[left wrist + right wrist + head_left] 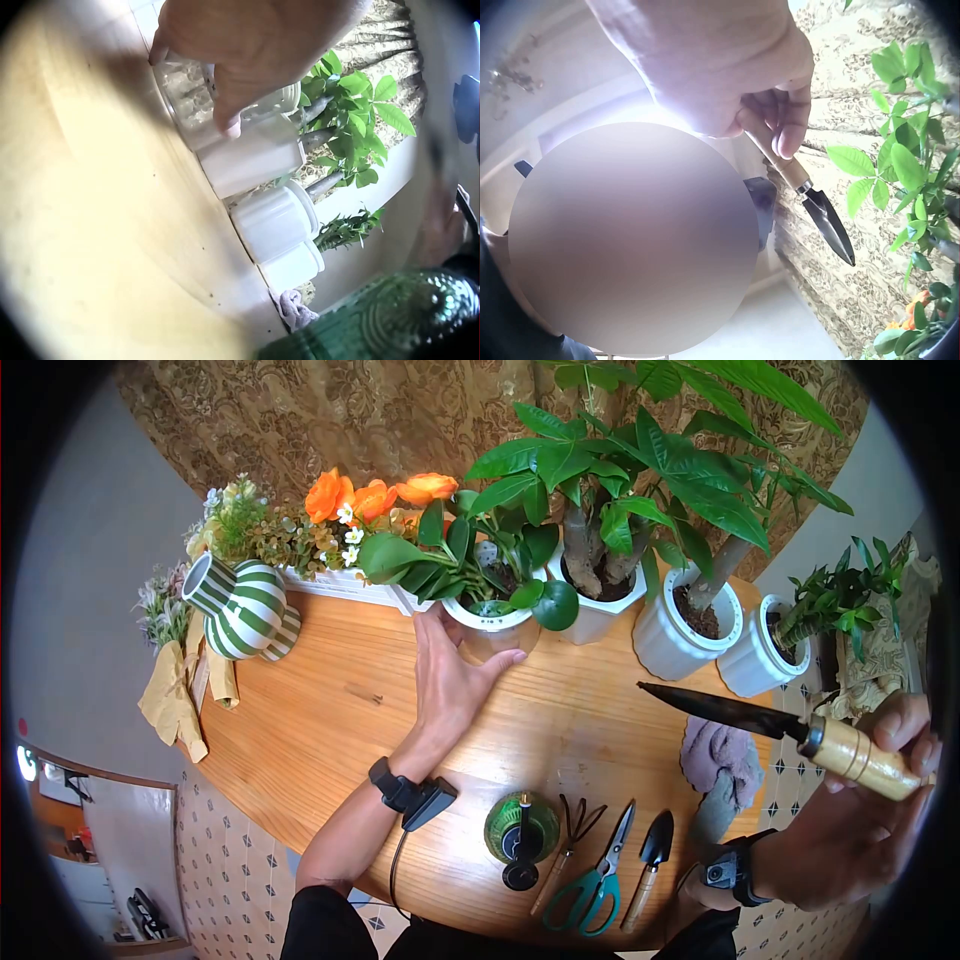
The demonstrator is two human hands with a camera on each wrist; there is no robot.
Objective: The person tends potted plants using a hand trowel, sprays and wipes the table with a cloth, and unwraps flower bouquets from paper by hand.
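A clear pot (490, 630) with a white rim and a round-leafed plant (400, 557) stands at the table's back edge. Around its near side the left hand (450, 680) curves, fingers at the left and thumb at the front; the left wrist view shows this hand (247, 60) against the clear wall (187, 101). Raised at the right, the right hand (860, 810) grips the wooden handle (860, 758) of a small trowel whose dark blade (715, 710) points left. In the right wrist view, the hand (727, 67) has its fingers curled round that handle (787, 171).
White pots (690, 625) with leafy plants line the back right. A striped vase (245, 610) and flowers (350, 500) stand at the left. Near the front edge are a green sprayer (520, 830), a hand rake (565, 855), scissors (600, 880), another trowel (650, 860) and a cloth (722, 760).
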